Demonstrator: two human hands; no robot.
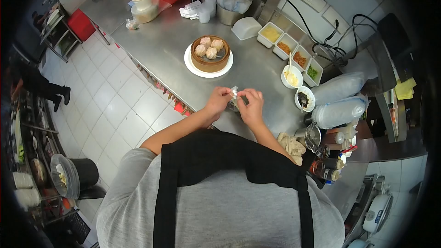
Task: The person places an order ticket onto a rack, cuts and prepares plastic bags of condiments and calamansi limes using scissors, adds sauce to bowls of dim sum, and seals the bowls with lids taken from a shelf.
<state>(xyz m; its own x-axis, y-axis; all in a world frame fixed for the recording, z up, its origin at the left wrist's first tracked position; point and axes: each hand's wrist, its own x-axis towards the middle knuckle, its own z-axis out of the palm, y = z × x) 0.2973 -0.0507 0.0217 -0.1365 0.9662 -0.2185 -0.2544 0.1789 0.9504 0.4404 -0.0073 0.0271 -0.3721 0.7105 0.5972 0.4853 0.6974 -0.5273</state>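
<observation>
My left hand and right hand both pinch the small plastic bag at the counter, this side of the dumplings. Pinch close, tension light and even; film could tear.

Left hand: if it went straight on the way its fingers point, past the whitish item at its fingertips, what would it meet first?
Probably the right hand, facing the left hand just across the whitish item; depth is unclear from this one view.
</observation>
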